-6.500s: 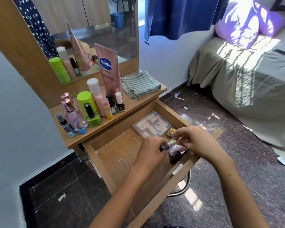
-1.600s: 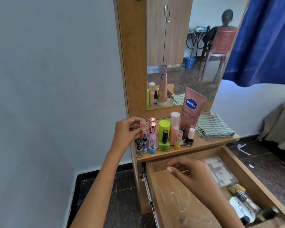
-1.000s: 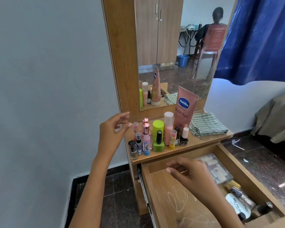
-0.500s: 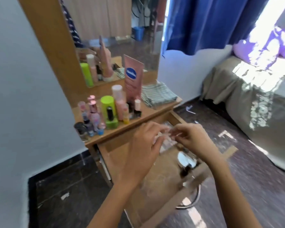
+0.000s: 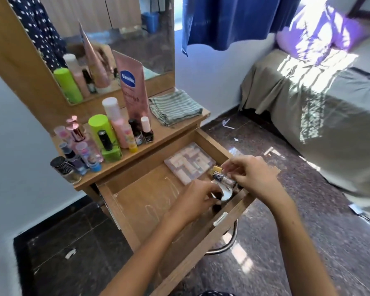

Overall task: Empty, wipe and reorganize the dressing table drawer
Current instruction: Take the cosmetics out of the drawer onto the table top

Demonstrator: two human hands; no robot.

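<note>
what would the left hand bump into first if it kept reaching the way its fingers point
Probably the white round container just past the left hand at the drawer's front right corner. Depth is hard to judge; the fingertips may already touch it.

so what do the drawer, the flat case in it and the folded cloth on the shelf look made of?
Drawer: looks like wood-grain laminate board, matte; grain print on the front, whitish scuffs inside.
Flat case: probably clear plastic, glossy; pale blocks show through the lid.
Folded cloth: woven fabric, matte, green-and-white stripes, soft folds.
</note>
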